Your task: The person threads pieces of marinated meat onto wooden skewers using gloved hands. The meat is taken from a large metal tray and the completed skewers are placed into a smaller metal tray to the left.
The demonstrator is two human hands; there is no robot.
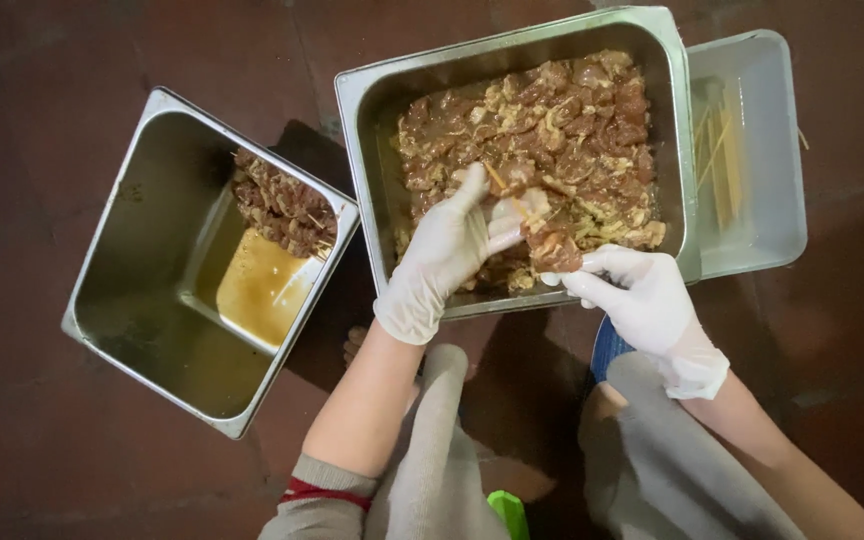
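Meat piece (555, 250) pinched in right hand (642, 300) grip; left hand (442, 255) grips skewer (505, 190), mostly hidden.

The head camera looks straight down from above the person's knees, fairly close, with the big meat tray (372, 95) filling the upper middle

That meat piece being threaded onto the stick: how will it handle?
The meat piece looks wet with marinade, so probably slippery against the gloved right hand. It sags between the fingers, so likely floppy. The thin skewer at the left hand may flex.
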